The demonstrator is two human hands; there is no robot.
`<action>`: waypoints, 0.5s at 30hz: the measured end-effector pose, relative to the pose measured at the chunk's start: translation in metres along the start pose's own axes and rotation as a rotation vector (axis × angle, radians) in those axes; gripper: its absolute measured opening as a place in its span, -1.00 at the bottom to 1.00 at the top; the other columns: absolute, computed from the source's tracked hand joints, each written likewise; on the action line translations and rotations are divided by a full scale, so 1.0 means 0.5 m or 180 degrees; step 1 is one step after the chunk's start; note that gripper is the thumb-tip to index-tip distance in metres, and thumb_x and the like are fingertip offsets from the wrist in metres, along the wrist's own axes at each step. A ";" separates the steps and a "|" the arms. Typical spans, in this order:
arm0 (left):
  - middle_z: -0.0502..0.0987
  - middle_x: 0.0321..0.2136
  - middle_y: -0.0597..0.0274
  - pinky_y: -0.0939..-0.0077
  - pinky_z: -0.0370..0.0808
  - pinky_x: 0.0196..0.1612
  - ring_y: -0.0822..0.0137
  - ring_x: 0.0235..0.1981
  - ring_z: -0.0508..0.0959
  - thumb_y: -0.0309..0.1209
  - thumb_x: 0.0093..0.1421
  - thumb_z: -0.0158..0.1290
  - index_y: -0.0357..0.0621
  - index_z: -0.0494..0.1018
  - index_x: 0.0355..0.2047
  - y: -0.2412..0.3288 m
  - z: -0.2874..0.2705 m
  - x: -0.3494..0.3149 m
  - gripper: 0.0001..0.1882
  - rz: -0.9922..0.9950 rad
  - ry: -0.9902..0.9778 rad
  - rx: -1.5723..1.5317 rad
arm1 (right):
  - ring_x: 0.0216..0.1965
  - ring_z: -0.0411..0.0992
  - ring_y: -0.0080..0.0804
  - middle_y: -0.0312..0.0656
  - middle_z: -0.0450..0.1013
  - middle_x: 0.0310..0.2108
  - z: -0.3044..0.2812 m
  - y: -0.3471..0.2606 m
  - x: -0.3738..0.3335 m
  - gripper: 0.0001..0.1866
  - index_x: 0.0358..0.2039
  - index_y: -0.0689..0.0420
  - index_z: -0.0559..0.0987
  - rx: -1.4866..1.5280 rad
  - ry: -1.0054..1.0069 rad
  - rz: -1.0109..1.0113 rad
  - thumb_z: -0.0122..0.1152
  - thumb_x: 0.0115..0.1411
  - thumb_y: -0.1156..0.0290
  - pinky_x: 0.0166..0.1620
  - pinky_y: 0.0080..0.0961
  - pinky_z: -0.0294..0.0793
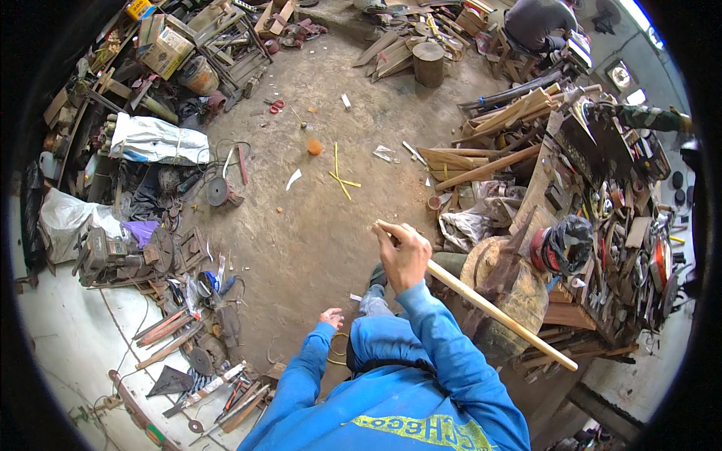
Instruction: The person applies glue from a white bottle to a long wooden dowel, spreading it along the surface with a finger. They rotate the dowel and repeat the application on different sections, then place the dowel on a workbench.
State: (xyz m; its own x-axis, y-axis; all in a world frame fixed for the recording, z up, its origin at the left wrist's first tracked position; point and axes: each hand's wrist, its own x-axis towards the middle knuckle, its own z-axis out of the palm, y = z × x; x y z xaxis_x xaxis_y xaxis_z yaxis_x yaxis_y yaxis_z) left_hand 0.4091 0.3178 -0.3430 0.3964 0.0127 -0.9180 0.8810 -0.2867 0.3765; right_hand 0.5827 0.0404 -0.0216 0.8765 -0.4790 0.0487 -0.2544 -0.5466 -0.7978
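Note:
A long, pale, smooth wooden stick (500, 312) is gripped near its upper end by my right hand (404, 255), out in front of me. From the hand it slants down to the right and passes outside my right forearm. Beside it stands a round wooden block (519, 301) with a dark, pointed metal piece (505, 264) on top. My left hand (332, 317) hangs low by my left thigh, holding nothing, fingers apart. A thin yellow loop (338, 352) shows below it, partly hidden by my body.
Yellow folding-rule-like strips (344, 179), red scissors (277, 106) and a grinding wheel (218, 192) lie on the floor. Scrap wood (500, 150) and a bucket with a black bag (560, 246) crowd the right. Tools line the left. Another person (538, 26) sits far right.

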 end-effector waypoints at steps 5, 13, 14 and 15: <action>0.62 -0.24 0.18 0.49 0.50 -0.51 0.41 -0.51 0.55 -0.51 0.24 -0.01 -0.07 0.40 0.09 -0.051 -0.009 0.018 -0.61 -0.0296 0.0018 -0.0057 | -0.53 0.51 -0.32 -0.13 0.57 -0.53 -0.010 0.007 0.013 -0.78 -0.37 0.07 0.73 -0.0115 -0.0220 0.0017 0.39 0.03 0.21 -0.39 -0.49 0.41; 0.63 -0.27 0.16 0.52 0.49 -0.51 0.44 -0.52 0.54 -0.51 0.27 -0.07 -0.08 0.42 0.06 0.012 0.015 0.036 -0.65 0.0080 0.0006 0.0295 | -0.51 0.53 -0.25 -0.13 0.57 -0.53 -0.018 -0.008 0.017 -0.76 -0.38 0.08 0.73 -0.0152 -0.0162 -0.0228 0.39 0.02 0.20 -0.37 -0.47 0.43; 0.63 -0.27 0.16 0.54 0.48 -0.51 0.45 -0.52 0.54 -0.51 0.27 -0.08 -0.08 0.43 0.06 0.032 0.019 0.040 -0.66 0.0121 -0.0016 0.0223 | -0.42 0.51 -0.17 -0.19 0.55 -0.49 -0.021 -0.008 0.009 -0.81 -0.39 0.02 0.72 -0.0130 -0.0241 -0.0266 0.33 0.07 0.21 -0.30 -0.33 0.46; 0.63 -0.28 0.17 0.55 0.48 -0.51 0.46 -0.53 0.54 -0.52 0.28 -0.08 -0.09 0.43 0.05 0.049 0.016 0.040 -0.66 0.0098 -0.0058 0.0079 | -0.42 0.51 -0.18 -0.20 0.54 -0.49 -0.028 -0.005 0.002 -0.83 -0.39 0.03 0.71 -0.0317 -0.0192 -0.0211 0.32 0.07 0.24 -0.31 -0.33 0.46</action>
State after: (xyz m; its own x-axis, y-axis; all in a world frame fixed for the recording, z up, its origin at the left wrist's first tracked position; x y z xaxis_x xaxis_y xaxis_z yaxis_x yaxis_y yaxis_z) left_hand 0.4363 0.3033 -0.3533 0.4183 -0.0138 -0.9082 0.8616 -0.3105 0.4016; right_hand 0.5784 0.0318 -0.0113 0.9150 -0.3989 0.0607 -0.2317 -0.6426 -0.7303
